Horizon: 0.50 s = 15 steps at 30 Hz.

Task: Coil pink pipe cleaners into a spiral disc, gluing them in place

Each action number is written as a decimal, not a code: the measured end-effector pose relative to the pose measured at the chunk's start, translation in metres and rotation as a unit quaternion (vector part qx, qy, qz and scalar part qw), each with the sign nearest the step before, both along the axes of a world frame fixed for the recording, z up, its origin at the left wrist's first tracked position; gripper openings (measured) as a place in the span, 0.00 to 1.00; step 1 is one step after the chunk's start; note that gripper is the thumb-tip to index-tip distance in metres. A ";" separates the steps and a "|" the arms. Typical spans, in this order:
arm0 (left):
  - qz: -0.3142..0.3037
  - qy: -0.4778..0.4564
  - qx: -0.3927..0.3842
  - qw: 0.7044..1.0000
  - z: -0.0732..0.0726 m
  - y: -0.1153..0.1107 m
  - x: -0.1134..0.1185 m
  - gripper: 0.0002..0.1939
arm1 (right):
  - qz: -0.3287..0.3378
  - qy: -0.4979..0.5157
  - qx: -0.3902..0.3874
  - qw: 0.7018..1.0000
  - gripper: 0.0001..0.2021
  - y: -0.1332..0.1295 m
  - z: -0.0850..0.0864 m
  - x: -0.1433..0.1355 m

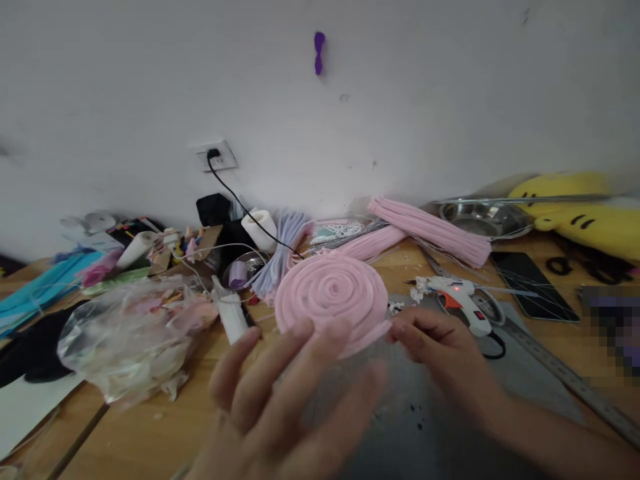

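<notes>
A flat round coil of pink pipe cleaner (333,290), wound in a spiral, is held up above the grey mat (425,413). My right hand (440,360) pinches the strip's outer end at the lower right edge of the coil. In front of the coil's near edge, my left hand (290,407) has its fingers spread and slightly blurred. Its fingertips overlap the lower rim, and whether they touch it I cannot tell. A white hot glue gun (465,300) with an orange trigger and a lit red light lies just beyond my right hand.
Bundled pink pipe cleaners (433,230) lie at the back by the wall. A phone (535,283) and a metal ruler (565,380) are at right, a steel bowl (487,220) behind. On the left are a plastic bag of scraps (135,340) and a white glue bottle (230,317).
</notes>
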State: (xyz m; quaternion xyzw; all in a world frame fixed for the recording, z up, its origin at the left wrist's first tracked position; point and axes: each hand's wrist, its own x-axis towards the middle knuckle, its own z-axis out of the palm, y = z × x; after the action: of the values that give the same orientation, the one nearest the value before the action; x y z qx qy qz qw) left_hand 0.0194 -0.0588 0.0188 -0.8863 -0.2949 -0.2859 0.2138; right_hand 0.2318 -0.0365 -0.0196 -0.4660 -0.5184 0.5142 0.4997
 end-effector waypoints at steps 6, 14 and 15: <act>-0.008 0.045 -0.004 0.999 -0.001 0.025 -0.011 0.19 | 0.021 0.012 -0.001 1.000 0.22 0.007 -0.015 -0.015; -0.017 0.003 0.048 0.999 -0.020 0.016 0.015 0.15 | 0.043 0.045 -0.008 0.998 0.22 -0.002 -0.020 -0.024; 0.006 0.001 0.058 0.998 -0.023 0.017 0.017 0.15 | 0.044 0.046 -0.006 0.998 0.22 -0.004 -0.021 -0.027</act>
State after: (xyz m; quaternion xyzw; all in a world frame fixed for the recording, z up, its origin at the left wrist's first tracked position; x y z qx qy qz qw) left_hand 0.0359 -0.0420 -0.0038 -0.8710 -0.2828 -0.3005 0.2666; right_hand 0.2050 -0.0403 -0.0401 -0.4217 -0.5113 0.5598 0.4973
